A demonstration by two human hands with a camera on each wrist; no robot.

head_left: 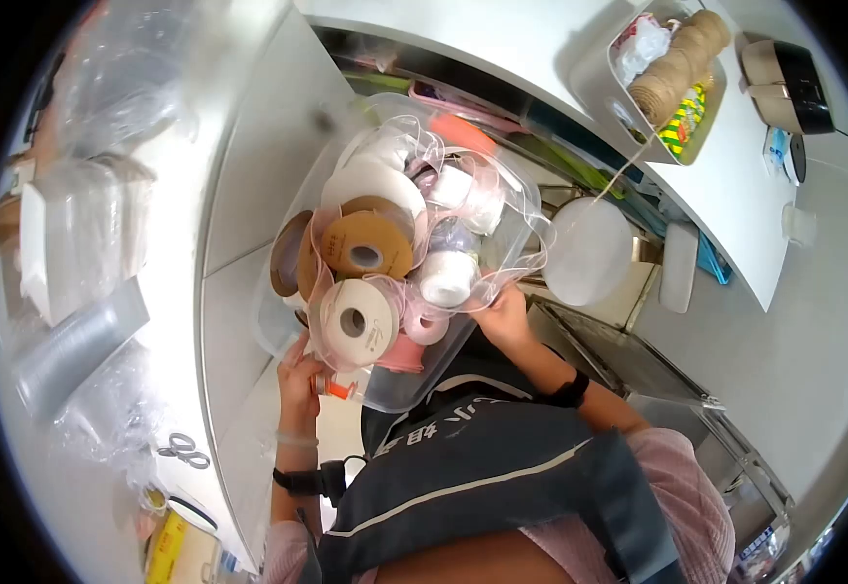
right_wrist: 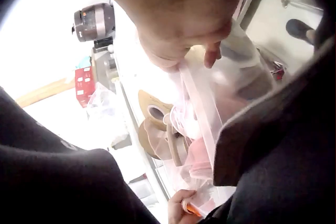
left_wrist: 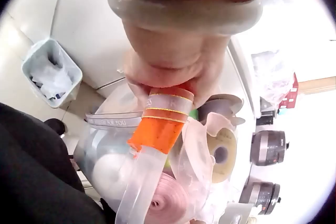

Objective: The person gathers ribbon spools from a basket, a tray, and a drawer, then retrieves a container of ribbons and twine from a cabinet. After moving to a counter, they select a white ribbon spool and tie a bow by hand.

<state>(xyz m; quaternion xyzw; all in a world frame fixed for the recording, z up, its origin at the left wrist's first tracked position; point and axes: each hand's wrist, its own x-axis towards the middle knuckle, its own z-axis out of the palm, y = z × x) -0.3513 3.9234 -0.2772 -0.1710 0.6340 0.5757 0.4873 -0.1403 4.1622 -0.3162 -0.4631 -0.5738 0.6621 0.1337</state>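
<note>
A clear plastic bin full of ribbon spools hangs between both hands in front of the body. My left hand grips its near left edge, with orange material showing just beyond the fingers. On the other side, my right hand pinches the rim, thumb and fingers on either side. Inside lie a brown cardboard spool, a cream spool, a pink ribbon roll and a white roll. Loose sheer ribbon loops over the right side.
A white cabinet stands left, with scissors on the counter beside it. At the upper right, a grey basket holds twine on a white desk. A round white seat and a metal rack are to the right.
</note>
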